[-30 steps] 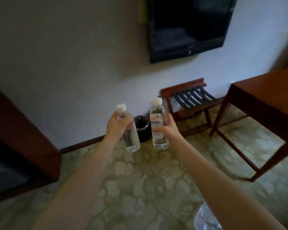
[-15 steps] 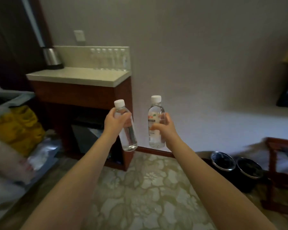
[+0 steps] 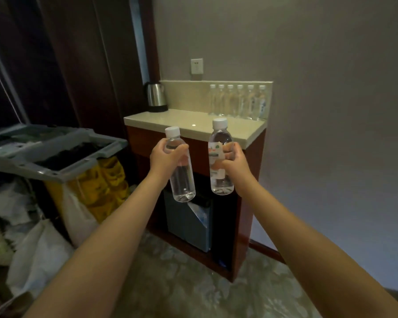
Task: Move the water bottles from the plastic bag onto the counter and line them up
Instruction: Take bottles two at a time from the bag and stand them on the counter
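Water bottles are in both our hands in the head view: our left hand (image 3: 164, 157) is wrapped around a bare clear bottle (image 3: 180, 167), our right hand (image 3: 233, 164) around a labelled bottle (image 3: 220, 157), both in the air short of the counter (image 3: 193, 125). Six bottles (image 3: 238, 102) already line its backsplash. We should set ours upright beside that row, caps level. Smooth, thin plastic probably dents easily; the polished top looks slick.

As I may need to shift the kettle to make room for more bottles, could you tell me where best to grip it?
Probably around the kettle's steel body, coming from the front right over the open counter. No handle shows, and wall and dark panelling close in behind.
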`<move>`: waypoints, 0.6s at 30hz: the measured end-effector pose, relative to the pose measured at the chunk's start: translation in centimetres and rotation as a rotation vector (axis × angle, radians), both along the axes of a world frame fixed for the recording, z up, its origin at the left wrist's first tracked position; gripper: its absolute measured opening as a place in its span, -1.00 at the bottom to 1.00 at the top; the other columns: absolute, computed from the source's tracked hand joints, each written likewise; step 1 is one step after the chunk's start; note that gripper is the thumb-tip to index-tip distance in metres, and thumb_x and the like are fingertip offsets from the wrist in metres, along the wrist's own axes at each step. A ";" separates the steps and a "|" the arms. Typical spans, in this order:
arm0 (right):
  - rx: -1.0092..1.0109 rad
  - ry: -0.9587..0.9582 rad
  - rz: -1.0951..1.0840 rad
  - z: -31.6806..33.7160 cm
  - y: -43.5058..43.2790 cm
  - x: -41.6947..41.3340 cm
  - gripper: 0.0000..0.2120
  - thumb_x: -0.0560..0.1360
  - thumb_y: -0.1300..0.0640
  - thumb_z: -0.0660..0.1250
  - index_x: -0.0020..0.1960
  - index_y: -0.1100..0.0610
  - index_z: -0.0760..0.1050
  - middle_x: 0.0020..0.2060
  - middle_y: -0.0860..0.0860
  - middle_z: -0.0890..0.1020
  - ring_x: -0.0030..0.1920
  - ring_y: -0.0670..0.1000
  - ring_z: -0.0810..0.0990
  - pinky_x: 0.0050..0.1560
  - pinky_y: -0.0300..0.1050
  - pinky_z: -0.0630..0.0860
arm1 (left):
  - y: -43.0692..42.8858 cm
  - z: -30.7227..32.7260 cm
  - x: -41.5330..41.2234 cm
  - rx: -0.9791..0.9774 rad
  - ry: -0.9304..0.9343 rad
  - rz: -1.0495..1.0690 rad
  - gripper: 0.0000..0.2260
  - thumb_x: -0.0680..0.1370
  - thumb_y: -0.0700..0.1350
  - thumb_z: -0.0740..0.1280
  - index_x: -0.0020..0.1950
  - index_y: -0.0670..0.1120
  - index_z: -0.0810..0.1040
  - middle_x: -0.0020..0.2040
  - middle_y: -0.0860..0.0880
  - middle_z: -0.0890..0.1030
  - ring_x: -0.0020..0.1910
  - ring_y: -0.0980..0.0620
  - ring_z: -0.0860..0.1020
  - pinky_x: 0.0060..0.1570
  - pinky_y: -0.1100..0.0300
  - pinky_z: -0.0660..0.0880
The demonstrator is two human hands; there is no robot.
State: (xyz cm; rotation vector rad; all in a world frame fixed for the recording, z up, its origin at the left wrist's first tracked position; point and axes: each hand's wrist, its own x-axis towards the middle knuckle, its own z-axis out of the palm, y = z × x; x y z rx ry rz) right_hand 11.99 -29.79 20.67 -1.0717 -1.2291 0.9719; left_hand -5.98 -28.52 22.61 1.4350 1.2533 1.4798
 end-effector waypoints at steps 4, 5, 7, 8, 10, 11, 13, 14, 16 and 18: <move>0.030 0.015 0.036 2.8 9.7 -0.7 -0.63 0.34 0.44 0.36 0.01 0.16 0.31 -0.17 0.05 0.54 -0.19 0.04 0.58 -0.20 -0.05 0.55 | 9.7 3.3 -0.3 0.015 0.023 0.012 -0.69 0.27 0.12 0.45 -0.03 0.12 0.53 0.00 -0.11 0.64 0.02 -0.10 0.63 0.05 -0.12 0.59; 0.034 0.025 0.046 3.5 12.1 -0.9 -0.62 0.34 0.43 0.37 0.02 0.16 0.30 -0.13 0.07 0.55 -0.17 0.07 0.58 -0.19 -0.03 0.55 | 11.8 4.2 -0.2 0.031 0.031 0.013 -0.71 0.30 0.08 0.45 -0.02 0.10 0.53 0.01 -0.09 0.64 0.03 -0.10 0.62 0.06 -0.11 0.58; 0.047 0.025 0.053 4.9 17.0 -1.2 -0.62 0.34 0.42 0.37 0.02 0.14 0.30 -0.08 0.13 0.56 -0.11 0.15 0.59 -0.13 0.05 0.56 | 15.9 5.8 -0.2 0.059 0.032 0.023 -0.80 0.42 -0.03 0.42 0.01 0.05 0.51 -0.02 -0.05 0.61 0.02 -0.07 0.60 0.04 -0.03 0.58; 0.052 0.019 0.050 5.5 18.9 -1.4 -0.61 0.33 0.42 0.37 0.02 0.14 0.30 -0.07 0.15 0.56 -0.09 0.18 0.59 -0.10 0.09 0.56 | 17.6 6.4 -0.2 0.065 0.036 0.024 -0.81 0.44 -0.04 0.41 0.02 0.03 0.51 -0.02 -0.05 0.61 0.02 -0.07 0.59 0.02 0.00 0.58; 0.063 0.014 0.035 6.5 23.0 -1.8 -0.60 0.31 0.40 0.38 0.02 0.13 0.30 -0.05 0.16 0.56 -0.06 0.21 0.61 -0.10 0.10 0.57 | 21.7 7.3 -0.5 0.072 0.042 0.024 -0.72 0.35 0.07 0.43 0.01 0.04 0.53 0.02 -0.09 0.61 0.04 -0.10 0.60 0.03 -0.08 0.59; 0.069 0.008 0.030 6.8 24.8 -2.1 -0.59 0.31 0.39 0.39 0.04 0.13 0.31 -0.05 0.14 0.56 -0.07 0.19 0.61 -0.14 0.05 0.57 | 24.0 7.4 -0.9 0.073 0.037 0.025 -0.67 0.29 0.13 0.43 0.00 0.05 0.54 0.03 -0.11 0.62 0.04 -0.12 0.61 0.02 -0.12 0.59; 0.079 -0.022 0.011 7.1 28.1 -2.6 -0.61 0.34 0.35 0.40 0.05 0.13 0.30 -0.08 0.08 0.55 -0.11 0.11 0.59 -0.23 -0.07 0.49 | 28.4 7.2 -1.7 0.075 0.027 0.029 -0.62 0.25 0.16 0.44 -0.01 0.04 0.56 0.03 -0.12 0.63 0.03 -0.12 0.62 0.00 -0.15 0.60; 0.083 -0.028 -0.003 7.1 30.1 -3.0 -0.63 0.36 0.33 0.40 0.03 0.11 0.30 -0.09 0.06 0.55 -0.11 0.09 0.58 -0.24 -0.09 0.48 | 30.6 7.1 -2.1 0.076 0.024 0.028 -0.59 0.24 0.16 0.44 0.02 0.02 0.56 0.03 -0.11 0.63 0.03 -0.12 0.62 -0.01 -0.15 0.60; 0.093 -0.029 -0.035 6.6 34.2 -3.7 -0.64 0.37 0.31 0.41 -0.01 0.07 0.30 -0.06 0.08 0.56 -0.07 0.10 0.60 -0.14 -0.01 0.55 | 34.9 6.9 -2.8 0.088 0.025 0.006 -0.50 0.24 0.17 0.44 0.09 -0.02 0.54 0.04 -0.11 0.63 0.03 -0.11 0.62 0.00 -0.15 0.60; 0.098 -0.041 -0.069 6.1 38.0 -4.3 -0.63 0.36 0.31 0.42 0.00 0.07 0.29 -0.05 0.09 0.55 -0.08 0.07 0.59 -0.11 -0.04 0.54 | 38.8 6.7 -3.4 0.100 0.030 -0.030 -0.52 0.24 0.16 0.42 0.09 -0.02 0.53 0.04 -0.11 0.62 0.03 -0.11 0.62 0.02 -0.14 0.59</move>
